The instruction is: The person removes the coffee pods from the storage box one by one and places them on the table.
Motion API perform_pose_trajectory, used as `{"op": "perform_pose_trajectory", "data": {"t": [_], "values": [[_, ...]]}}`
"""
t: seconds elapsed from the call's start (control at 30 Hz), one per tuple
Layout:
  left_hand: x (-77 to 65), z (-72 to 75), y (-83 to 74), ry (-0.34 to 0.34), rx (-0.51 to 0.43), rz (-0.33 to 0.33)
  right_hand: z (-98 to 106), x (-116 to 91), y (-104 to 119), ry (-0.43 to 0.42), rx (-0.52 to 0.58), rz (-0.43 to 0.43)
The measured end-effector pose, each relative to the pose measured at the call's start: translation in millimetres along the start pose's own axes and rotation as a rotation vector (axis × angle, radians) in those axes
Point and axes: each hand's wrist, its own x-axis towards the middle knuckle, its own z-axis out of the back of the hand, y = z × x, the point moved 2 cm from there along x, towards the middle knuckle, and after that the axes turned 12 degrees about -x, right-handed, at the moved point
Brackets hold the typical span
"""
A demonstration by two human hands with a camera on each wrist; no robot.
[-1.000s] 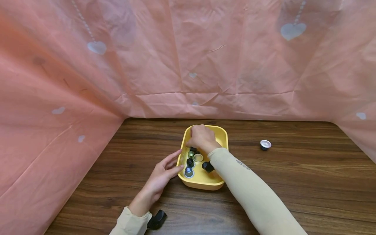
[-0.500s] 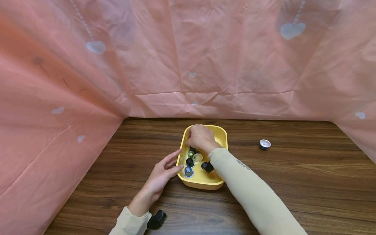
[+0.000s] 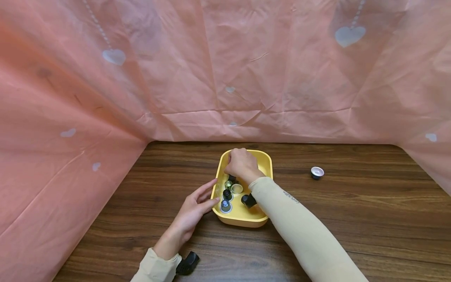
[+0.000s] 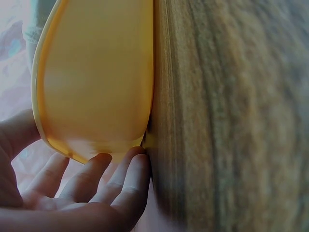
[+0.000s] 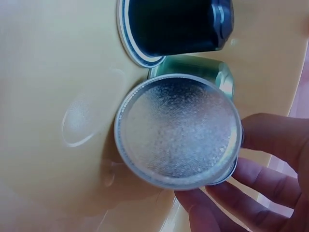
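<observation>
A yellow bin point(image 3: 243, 223) stands on the table with several coffee capsules in it. My left hand point(image 3: 192, 209) steadies its left side, thumb at the rim and loosely spread fingers against the outer wall point(image 4: 96, 77). My right hand point(image 3: 241, 162) reaches into the bin's far left part, fingers bent downward. In the right wrist view, its thumb and fingers close around a capsule, partly hidden behind a silver foil lid point(image 5: 178, 130). Beside that lie a green capsule point(image 5: 193, 67) and a black capsule point(image 5: 169, 24). A blue-grey capsule point(image 3: 225, 205) stands at the near left corner.
One more coffee capsule point(image 3: 317, 172), dark with a pale lid, sits on the wooden table point(image 3: 370, 203) to the right of the bin. A pink heart-patterned curtain point(image 3: 253, 78) closes off the back and left. Black wrist cameras point(image 3: 188, 263) are on both sleeves.
</observation>
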Motion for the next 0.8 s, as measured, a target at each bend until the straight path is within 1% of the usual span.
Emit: {"op": "perform_pose_trajectory", "data": {"t": [0.1, 0.27, 0.53, 0.67, 0.8], "values": [[-0.5, 0.0, -0.3, 0.000, 0.001, 0.000, -5.3, 5.2, -3.5, -0.004, -0.023, -0.022], [-0.7, -0.1, -0.6, -0.004, 0.007, 0.004, -6.8, 6.1, -5.6, 0.011, -0.008, -0.048], [-0.6, -0.7, -0.6, -0.007, 0.009, 0.006, -17.3, 13.8, -11.5, -0.002, 0.009, -0.046], [-0.5, -0.9, -0.7, -0.005, 0.008, 0.005, -6.2, 5.3, -8.5, -0.006, 0.021, -0.040], [-0.1, -1.0, -0.7, -0.001, 0.009, 0.007, 3.7, -4.9, -5.2, -0.031, 0.047, -0.044]]}}
